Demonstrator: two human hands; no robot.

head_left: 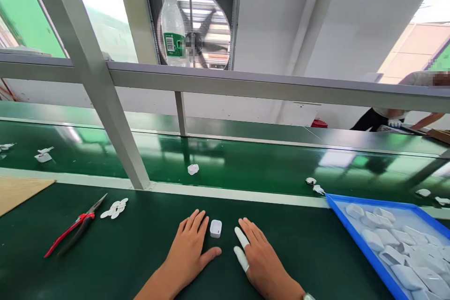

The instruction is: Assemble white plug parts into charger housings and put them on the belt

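On the dark green tabletop (147, 243), a small white square plastic case (215, 228) with rounded corners lies between my hands. My left hand (191, 248) rests flat just left of it, fingers stretched forward and thumb out to the side. To the right of the case lies my right hand (256, 255), palm down with nothing in it. White finger covers sit on its thumb and index finger. Neither hand grips the case; the left fingers are very close to it.
Long-nose pliers (86, 219) with red and black handles and several flat white pieces (115, 208) lie at left. A blue tray (365, 253) of white plastic parts stands at right. Beyond runs a green conveyor belt (246, 164) with scattered white parts, under a metal frame (225, 85). Another person works far right.
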